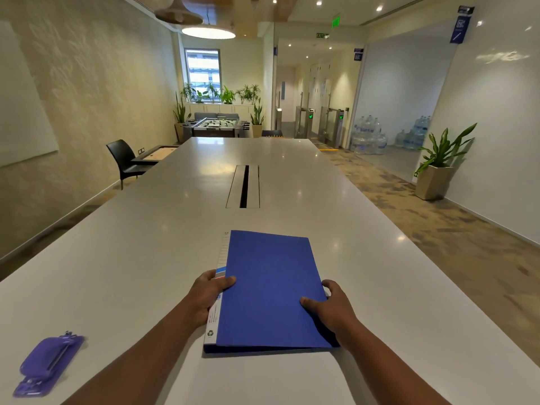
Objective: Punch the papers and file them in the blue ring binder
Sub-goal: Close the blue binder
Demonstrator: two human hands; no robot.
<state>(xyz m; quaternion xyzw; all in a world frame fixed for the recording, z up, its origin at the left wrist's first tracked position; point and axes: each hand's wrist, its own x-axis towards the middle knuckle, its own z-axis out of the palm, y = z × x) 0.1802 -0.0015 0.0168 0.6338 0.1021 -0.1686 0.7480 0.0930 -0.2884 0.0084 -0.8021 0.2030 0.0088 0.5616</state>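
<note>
While your left hand and right hand clamp the stiff, light binder by its edges, lift its cover

Blue ring binder: closed, flat on long white table, white labelled spine to the left
Left hand: grips spine edge, thumb on the cover
Right hand: grips opposite edge, thumb on the cover
Purple hole punch: on the table, near left, well apart from the binder
Cable slot: table centre, beyond the binder
Black chair: left of the table
Potted plant: right wall
</note>
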